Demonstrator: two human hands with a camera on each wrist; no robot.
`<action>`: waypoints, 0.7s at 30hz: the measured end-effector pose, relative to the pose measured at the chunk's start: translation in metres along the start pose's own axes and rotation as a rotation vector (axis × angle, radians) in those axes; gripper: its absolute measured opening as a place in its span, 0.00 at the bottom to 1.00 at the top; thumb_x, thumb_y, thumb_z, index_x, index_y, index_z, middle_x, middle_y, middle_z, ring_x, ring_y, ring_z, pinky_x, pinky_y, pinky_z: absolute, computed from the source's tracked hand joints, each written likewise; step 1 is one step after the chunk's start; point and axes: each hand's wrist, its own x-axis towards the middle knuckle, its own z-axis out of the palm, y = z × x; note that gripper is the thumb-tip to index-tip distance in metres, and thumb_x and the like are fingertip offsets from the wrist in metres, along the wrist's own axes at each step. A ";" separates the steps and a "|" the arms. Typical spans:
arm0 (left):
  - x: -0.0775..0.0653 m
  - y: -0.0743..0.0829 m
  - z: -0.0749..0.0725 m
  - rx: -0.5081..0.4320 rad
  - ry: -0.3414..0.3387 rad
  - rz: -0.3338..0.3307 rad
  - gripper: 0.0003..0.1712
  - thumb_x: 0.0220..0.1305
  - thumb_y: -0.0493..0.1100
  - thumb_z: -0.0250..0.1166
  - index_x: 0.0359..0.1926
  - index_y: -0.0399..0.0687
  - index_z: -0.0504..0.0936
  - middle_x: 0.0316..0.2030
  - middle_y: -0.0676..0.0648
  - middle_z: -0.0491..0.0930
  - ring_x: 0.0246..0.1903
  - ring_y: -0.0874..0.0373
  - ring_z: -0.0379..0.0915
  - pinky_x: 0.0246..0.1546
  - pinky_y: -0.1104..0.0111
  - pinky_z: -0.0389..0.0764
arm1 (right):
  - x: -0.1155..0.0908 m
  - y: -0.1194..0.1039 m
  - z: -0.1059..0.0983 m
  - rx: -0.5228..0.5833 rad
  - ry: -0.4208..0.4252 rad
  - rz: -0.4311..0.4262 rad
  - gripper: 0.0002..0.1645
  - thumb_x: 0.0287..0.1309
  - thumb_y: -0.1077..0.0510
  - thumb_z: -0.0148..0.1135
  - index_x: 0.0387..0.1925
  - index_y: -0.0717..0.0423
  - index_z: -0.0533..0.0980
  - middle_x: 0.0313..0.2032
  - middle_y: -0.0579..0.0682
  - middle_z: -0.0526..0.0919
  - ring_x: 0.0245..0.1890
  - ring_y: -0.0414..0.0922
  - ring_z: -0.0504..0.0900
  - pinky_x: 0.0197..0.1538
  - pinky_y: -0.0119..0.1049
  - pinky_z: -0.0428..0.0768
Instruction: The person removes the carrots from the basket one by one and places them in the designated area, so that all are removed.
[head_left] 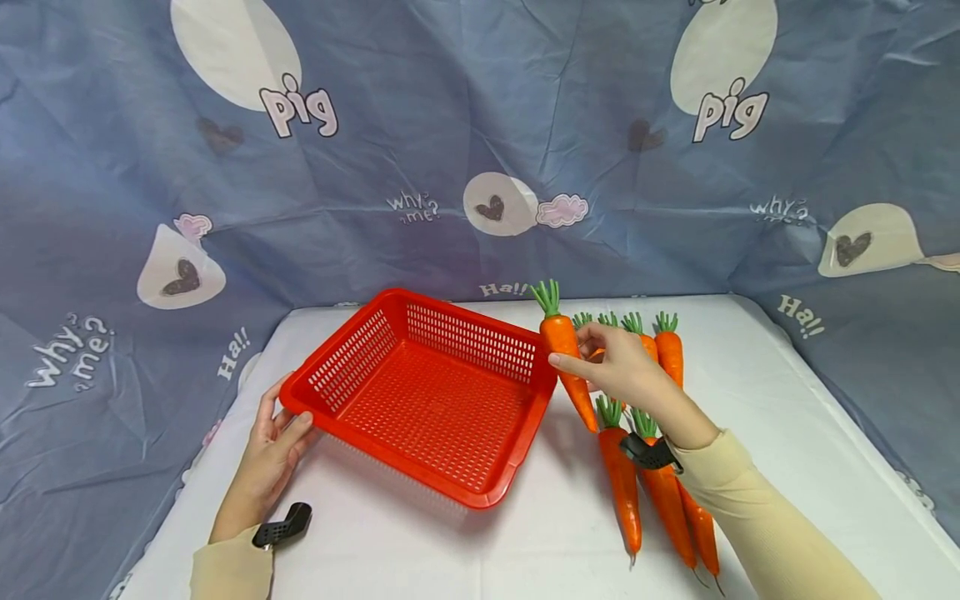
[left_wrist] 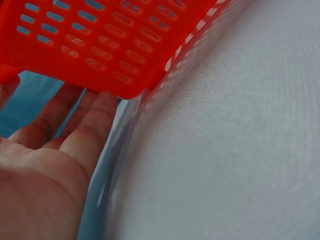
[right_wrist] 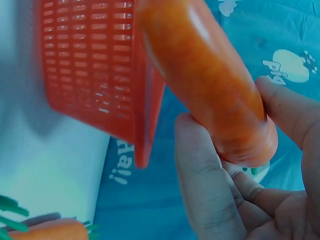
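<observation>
A red plastic basket (head_left: 442,408) with slotted walls is in the middle of the head view, and nothing lies in it. My left hand (head_left: 273,446) grips its left corner, thumb on the rim and fingers beneath; the left wrist view shows the fingertips (left_wrist: 102,102) against the basket's underside. By the basket's right corner, my right hand (head_left: 618,362) pinches an orange carrot (head_left: 561,335) with green stalks, its tip pointing down. In the right wrist view this carrot (right_wrist: 210,85) sits between thumb and fingers, beside the basket wall (right_wrist: 90,65).
Several more carrots (head_left: 621,483) lie on the white tabletop (head_left: 360,550) to the right, some partly hidden under my right hand and forearm. A blue printed cloth (head_left: 420,108) hangs behind and along the sides of the table.
</observation>
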 end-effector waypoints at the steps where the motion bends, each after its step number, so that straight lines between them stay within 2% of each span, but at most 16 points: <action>1: 0.000 0.000 0.000 0.006 0.004 -0.004 0.40 0.81 0.33 0.57 0.83 0.63 0.53 0.69 0.56 0.73 0.60 0.67 0.82 0.56 0.72 0.87 | -0.001 0.002 -0.001 -0.010 0.006 0.001 0.31 0.64 0.39 0.76 0.49 0.60 0.77 0.41 0.55 0.83 0.26 0.45 0.86 0.31 0.36 0.86; 4: -0.001 0.001 0.001 0.020 0.013 -0.016 0.40 0.81 0.34 0.57 0.83 0.64 0.53 0.69 0.56 0.73 0.60 0.67 0.82 0.55 0.73 0.87 | -0.006 0.007 -0.005 -0.038 0.025 0.010 0.32 0.64 0.37 0.75 0.50 0.59 0.77 0.41 0.55 0.83 0.24 0.47 0.85 0.28 0.35 0.82; 10: 0.000 0.000 0.001 0.002 0.002 -0.003 0.40 0.81 0.33 0.57 0.83 0.63 0.53 0.69 0.55 0.73 0.60 0.67 0.82 0.56 0.72 0.87 | -0.014 0.017 -0.011 -0.027 0.020 0.050 0.40 0.65 0.36 0.74 0.59 0.64 0.75 0.45 0.56 0.81 0.26 0.48 0.87 0.31 0.35 0.85; 16: 0.001 -0.002 0.002 0.002 -0.005 0.009 0.40 0.81 0.33 0.57 0.83 0.63 0.53 0.69 0.55 0.73 0.60 0.67 0.82 0.57 0.73 0.87 | -0.021 0.029 -0.015 -0.026 0.028 0.052 0.36 0.65 0.36 0.74 0.54 0.62 0.75 0.42 0.55 0.80 0.24 0.48 0.85 0.30 0.34 0.82; 21: 0.001 -0.002 0.000 0.001 -0.005 0.013 0.40 0.81 0.32 0.57 0.83 0.63 0.53 0.69 0.56 0.73 0.60 0.67 0.82 0.57 0.73 0.87 | -0.025 0.038 -0.019 -0.002 0.030 0.074 0.39 0.66 0.36 0.74 0.57 0.65 0.74 0.44 0.56 0.79 0.26 0.48 0.87 0.34 0.34 0.87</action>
